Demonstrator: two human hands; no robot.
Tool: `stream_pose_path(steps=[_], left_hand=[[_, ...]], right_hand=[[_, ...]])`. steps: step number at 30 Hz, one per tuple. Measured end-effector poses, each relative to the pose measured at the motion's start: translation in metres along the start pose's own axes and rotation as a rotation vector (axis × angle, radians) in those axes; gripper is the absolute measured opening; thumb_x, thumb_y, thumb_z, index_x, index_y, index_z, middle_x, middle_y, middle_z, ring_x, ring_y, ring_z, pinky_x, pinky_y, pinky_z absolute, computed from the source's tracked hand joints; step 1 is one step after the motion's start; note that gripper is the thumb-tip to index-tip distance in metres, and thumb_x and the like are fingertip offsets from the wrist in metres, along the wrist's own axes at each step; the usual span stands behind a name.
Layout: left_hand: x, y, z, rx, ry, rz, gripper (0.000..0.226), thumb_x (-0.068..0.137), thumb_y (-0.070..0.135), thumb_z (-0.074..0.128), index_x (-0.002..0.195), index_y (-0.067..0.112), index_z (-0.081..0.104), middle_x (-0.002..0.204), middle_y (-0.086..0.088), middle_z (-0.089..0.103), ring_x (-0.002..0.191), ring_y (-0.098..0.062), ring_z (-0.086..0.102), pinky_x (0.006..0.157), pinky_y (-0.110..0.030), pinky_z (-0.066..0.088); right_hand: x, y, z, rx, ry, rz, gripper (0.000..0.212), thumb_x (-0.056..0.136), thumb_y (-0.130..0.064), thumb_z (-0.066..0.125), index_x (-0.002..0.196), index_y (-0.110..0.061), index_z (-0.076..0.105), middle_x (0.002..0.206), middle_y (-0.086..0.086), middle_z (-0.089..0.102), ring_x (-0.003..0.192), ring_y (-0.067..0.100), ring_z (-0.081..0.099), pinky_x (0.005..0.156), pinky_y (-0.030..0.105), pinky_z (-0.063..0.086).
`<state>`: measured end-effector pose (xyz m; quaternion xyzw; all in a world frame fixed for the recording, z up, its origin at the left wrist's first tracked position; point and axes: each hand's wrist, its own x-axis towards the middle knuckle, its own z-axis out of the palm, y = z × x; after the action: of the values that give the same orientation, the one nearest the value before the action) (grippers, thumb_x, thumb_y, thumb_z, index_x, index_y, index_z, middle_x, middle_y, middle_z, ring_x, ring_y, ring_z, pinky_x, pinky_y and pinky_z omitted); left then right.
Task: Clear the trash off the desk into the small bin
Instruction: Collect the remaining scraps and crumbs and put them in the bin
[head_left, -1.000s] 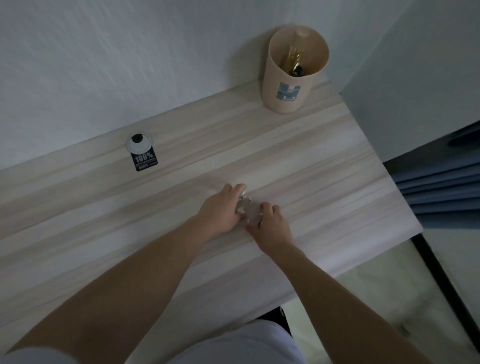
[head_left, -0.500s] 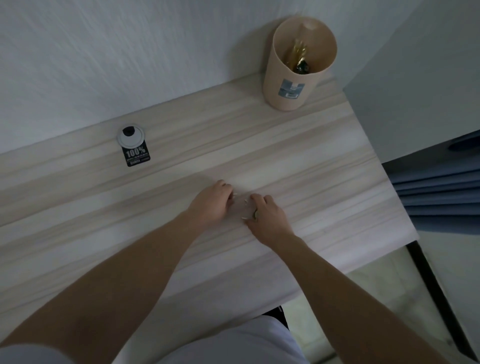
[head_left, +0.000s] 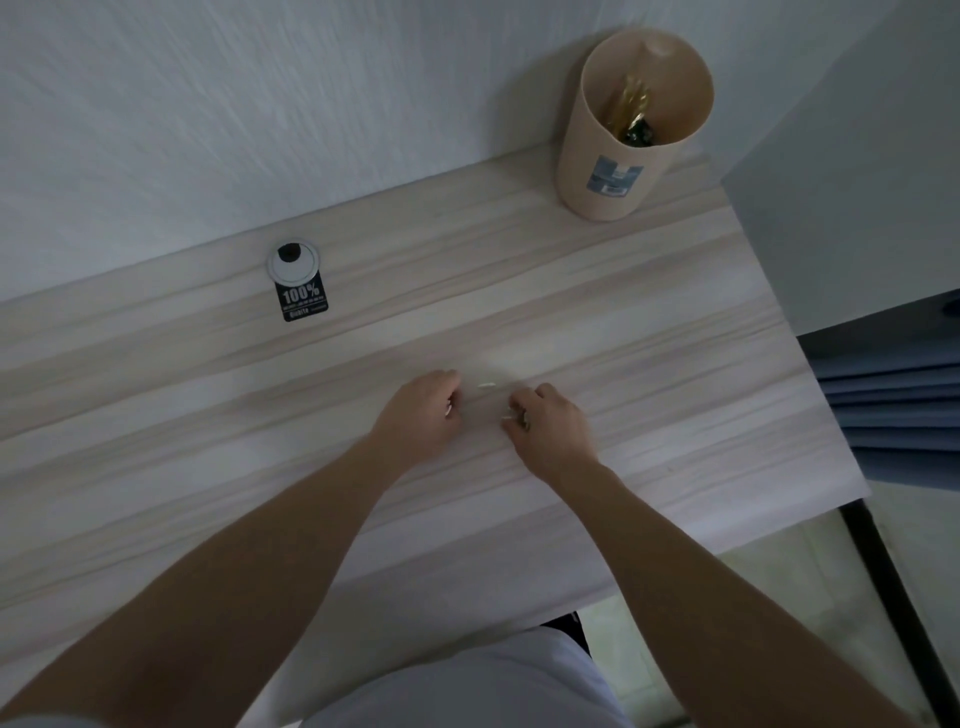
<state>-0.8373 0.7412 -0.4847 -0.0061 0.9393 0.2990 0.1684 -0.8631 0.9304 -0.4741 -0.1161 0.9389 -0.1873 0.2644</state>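
Note:
My left hand (head_left: 418, 413) and my right hand (head_left: 553, 423) rest close together on the light wooden desk (head_left: 649, 332), fingers curled. A tiny white scrap (head_left: 448, 410) shows at the left fingertips, and another pale scrap (head_left: 506, 415) sits pinched at the right fingertips. A third small white scrap (head_left: 487, 385) lies loose on the desk between the hands, slightly farther back. The small beige bin (head_left: 605, 176) stands upright at the desk's far right corner against the wall, with gold and dark wrappers (head_left: 634, 114) inside.
A round cable grommet (head_left: 293, 262) with a black "100%" sticker (head_left: 305, 301) sits at the back left of the desk. The desk's right edge drops beside blue curtain folds (head_left: 893, 395) and a dark frame (head_left: 893, 597) over pale floor.
The hands were together on one crinkled pale piece; now they have drawn apart, each with a small scrap, and one scrap lies between them. The view has shifted slightly.

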Motion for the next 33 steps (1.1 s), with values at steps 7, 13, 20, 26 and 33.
stream_pose_path(steps=[7, 13, 20, 26, 33], left_hand=[[0.009, 0.006, 0.002, -0.032, 0.027, 0.004, 0.028, 0.081, 0.002, 0.055, 0.108, 0.007, 0.062, 0.101, -0.013, 0.058, 0.089, -0.03, 0.057, 0.077, -0.034, 0.041], [0.023, 0.018, 0.008, -0.04, -0.008, -0.02, 0.03, 0.088, 0.012, 0.055, 0.118, 0.012, 0.054, 0.111, -0.009, 0.059, 0.095, -0.027, 0.058, 0.082, -0.035, 0.043], [0.036, 0.025, 0.012, 0.041, 0.004, 0.008, 0.008, 0.085, 0.013, 0.061, 0.093, 0.013, 0.062, 0.1, -0.01, 0.058, 0.09, -0.032, 0.06, 0.078, -0.039, 0.048], [0.022, 0.014, 0.002, 0.011, 0.099, 0.023, 0.008, 0.081, 0.001, 0.056, 0.087, 0.006, 0.057, 0.094, -0.016, 0.055, 0.082, -0.035, 0.056, 0.072, -0.041, 0.045], [-0.011, -0.021, -0.005, -0.017, 0.053, -0.044, 0.014, 0.089, 0.008, 0.056, 0.102, 0.008, 0.061, 0.099, -0.009, 0.064, 0.09, -0.029, 0.059, 0.073, -0.032, 0.039]], right_hand=[[0.003, 0.006, -0.005, 0.008, 0.001, 0.03, 0.017, 0.089, -0.026, 0.054, 0.083, -0.011, 0.059, 0.087, 0.01, 0.059, 0.079, 0.032, 0.058, 0.065, 0.032, 0.043], [-0.004, 0.018, -0.011, 0.122, 0.023, 0.081, 0.011, 0.08, -0.02, 0.062, 0.081, -0.009, 0.063, 0.083, 0.009, 0.06, 0.076, 0.028, 0.055, 0.062, 0.028, 0.035], [-0.013, 0.026, -0.014, 0.186, 0.044, 0.097, 0.006, 0.081, -0.017, 0.063, 0.084, -0.012, 0.066, 0.089, 0.007, 0.063, 0.081, 0.026, 0.057, 0.065, 0.026, 0.035], [-0.014, 0.026, -0.018, 0.206, 0.041, 0.097, 0.012, 0.085, -0.018, 0.06, 0.095, -0.017, 0.065, 0.097, 0.004, 0.066, 0.087, 0.024, 0.059, 0.069, 0.024, 0.036], [-0.015, 0.014, -0.012, 0.169, 0.002, 0.098, 0.029, 0.087, -0.012, 0.053, 0.114, -0.016, 0.062, 0.109, 0.007, 0.066, 0.093, 0.026, 0.06, 0.071, 0.026, 0.041]])
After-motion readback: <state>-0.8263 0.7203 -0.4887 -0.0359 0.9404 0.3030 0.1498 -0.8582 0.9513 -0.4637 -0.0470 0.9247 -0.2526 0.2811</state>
